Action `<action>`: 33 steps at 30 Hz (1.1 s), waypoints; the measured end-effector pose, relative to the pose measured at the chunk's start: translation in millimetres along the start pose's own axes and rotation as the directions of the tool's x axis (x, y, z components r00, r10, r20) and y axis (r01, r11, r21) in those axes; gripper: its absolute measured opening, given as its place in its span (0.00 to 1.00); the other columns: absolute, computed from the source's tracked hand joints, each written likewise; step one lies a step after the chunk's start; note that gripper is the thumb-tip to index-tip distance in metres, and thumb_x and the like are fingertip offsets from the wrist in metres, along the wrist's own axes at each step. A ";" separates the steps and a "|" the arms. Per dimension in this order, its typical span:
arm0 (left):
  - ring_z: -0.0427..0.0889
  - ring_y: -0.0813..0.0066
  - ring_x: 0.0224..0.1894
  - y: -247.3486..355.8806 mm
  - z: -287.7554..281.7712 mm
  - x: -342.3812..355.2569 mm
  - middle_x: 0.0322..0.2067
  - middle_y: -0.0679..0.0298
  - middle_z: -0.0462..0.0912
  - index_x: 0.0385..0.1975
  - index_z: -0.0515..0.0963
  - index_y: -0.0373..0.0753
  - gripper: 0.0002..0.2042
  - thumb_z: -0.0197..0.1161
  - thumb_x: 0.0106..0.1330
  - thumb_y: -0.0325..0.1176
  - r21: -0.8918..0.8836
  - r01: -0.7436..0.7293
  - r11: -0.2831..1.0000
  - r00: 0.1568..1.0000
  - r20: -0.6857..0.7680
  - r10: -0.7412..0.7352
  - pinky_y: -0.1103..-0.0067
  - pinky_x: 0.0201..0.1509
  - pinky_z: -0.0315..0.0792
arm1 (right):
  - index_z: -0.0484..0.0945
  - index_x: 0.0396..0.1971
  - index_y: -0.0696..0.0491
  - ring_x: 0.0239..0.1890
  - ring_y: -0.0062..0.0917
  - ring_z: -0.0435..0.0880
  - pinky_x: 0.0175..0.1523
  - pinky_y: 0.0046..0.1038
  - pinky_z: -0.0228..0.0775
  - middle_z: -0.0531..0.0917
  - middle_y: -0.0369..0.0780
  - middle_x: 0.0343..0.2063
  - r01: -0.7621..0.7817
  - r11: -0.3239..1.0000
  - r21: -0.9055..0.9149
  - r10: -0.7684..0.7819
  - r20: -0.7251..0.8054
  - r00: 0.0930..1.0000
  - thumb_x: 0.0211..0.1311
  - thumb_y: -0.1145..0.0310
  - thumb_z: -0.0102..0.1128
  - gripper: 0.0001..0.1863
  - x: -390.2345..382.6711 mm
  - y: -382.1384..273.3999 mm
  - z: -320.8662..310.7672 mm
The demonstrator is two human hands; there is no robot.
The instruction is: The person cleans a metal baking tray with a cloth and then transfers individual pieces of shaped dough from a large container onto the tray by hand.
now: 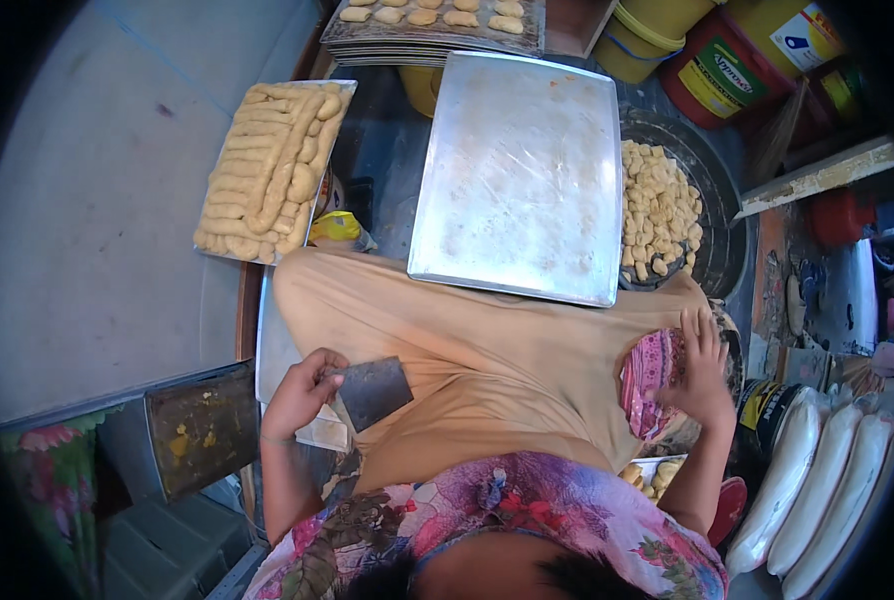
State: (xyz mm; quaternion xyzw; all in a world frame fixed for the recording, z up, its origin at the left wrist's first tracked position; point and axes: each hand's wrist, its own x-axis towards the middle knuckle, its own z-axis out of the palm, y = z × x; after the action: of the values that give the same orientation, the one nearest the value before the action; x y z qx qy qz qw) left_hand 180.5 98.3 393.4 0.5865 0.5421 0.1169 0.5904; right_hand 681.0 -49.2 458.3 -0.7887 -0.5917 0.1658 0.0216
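Note:
My left hand [312,390] grips a dark flat metal scraper [372,393] at the left side of my lap. My right hand [699,380] has its fingers spread on and beside a folded pink patterned cloth [645,385] near my right knee. A large bare silver tray [515,175] lies tilted slightly beyond my lap. To its left, long rolls of pale dough [257,175] are piled on a metal sheet, and to its right many small dough pieces [657,200] lie in a wide black tub [717,250].
Stacked sheets [427,40] with shaped dough stand at the top, beside yellow and red buckets [642,45]. A wooden plank [817,175] juts in at right, above long white bags [797,480]. A pale board [97,250] and a stained metal pan [197,430] are at left.

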 end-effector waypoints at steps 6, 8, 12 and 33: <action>0.78 0.60 0.23 36.8 0.1 10.5 0.17 0.55 0.76 0.35 0.72 0.35 0.12 0.63 0.57 0.34 0.628 0.059 0.776 0.992 -0.127 0.028 0.72 0.27 0.69 | 0.65 0.59 0.52 0.69 0.52 0.43 0.69 0.46 0.37 0.49 0.52 0.67 0.035 0.974 0.225 0.076 -0.462 0.884 0.40 0.66 0.68 0.40 -38.6 25.1 89.8; 0.79 0.55 0.25 65.9 3.5 23.2 0.18 0.52 0.77 0.34 0.72 0.34 0.13 0.64 0.57 0.36 0.747 0.046 0.663 0.984 -0.149 0.100 0.69 0.28 0.69 | 0.72 0.50 0.54 0.69 0.48 0.49 0.69 0.44 0.39 0.58 0.51 0.64 0.059 0.982 0.178 0.054 -0.571 0.819 0.46 0.74 0.55 0.25 -34.5 18.0 96.7; 0.77 0.72 0.25 85.8 -7.1 87.2 0.22 0.58 0.79 0.38 0.74 0.34 0.15 0.64 0.58 0.38 0.501 -0.195 0.843 0.968 -0.043 0.249 0.76 0.29 0.69 | 0.73 0.39 0.58 0.65 0.48 0.60 0.69 0.44 0.42 0.73 0.50 0.53 0.071 0.950 0.304 0.129 -0.587 0.799 0.43 0.83 0.47 0.18 -29.3 25.8 101.3; 0.76 0.76 0.21 93.7 37.2 282.4 0.30 0.58 0.77 0.56 0.59 0.32 0.25 0.58 0.63 0.35 0.035 -0.054 0.998 0.983 0.178 0.047 0.79 0.18 0.70 | 0.71 0.50 0.57 0.62 0.43 0.65 0.68 0.36 0.51 0.70 0.49 0.56 0.241 0.940 0.243 -0.110 -0.453 0.885 0.46 0.81 0.54 0.25 201.5 -122.0 144.8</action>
State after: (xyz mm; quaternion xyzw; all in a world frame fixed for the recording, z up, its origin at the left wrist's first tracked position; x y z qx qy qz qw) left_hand 364.8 322.4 317.9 0.6196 0.4746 0.0684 0.6215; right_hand 575.8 153.3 302.1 -0.7363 -0.6104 0.0694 0.2837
